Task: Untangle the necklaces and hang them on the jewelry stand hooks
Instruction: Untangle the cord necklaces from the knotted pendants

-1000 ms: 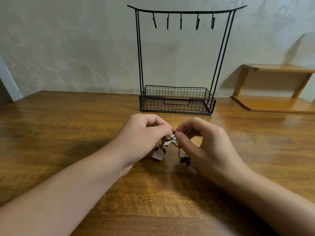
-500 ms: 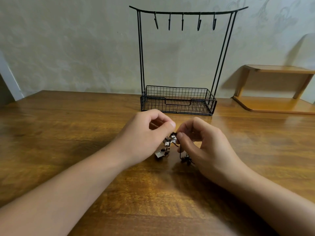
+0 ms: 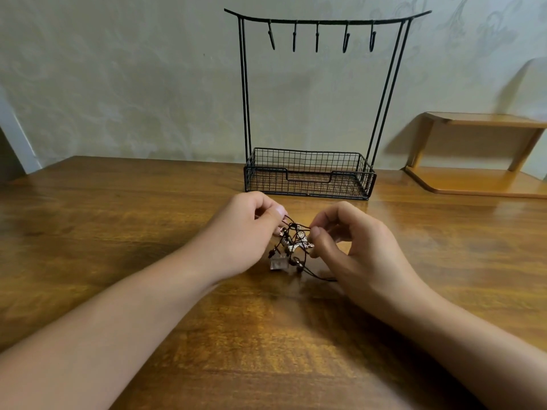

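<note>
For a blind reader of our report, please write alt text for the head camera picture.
Two hands, left hand and right hand, pinch a tangled bundle of dark-corded necklaces just above a wooden table. Behind it stands a black wire jewelry stand with a mesh tray and five bare hooks. A low wooden shelf sits at the right.

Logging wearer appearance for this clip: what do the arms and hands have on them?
Nothing shows: both forearms are bare up to the frame edge, with no sleeves. The left hand and right hand show no gloves, rings, watch or bracelets. The fingernails look short.
</note>
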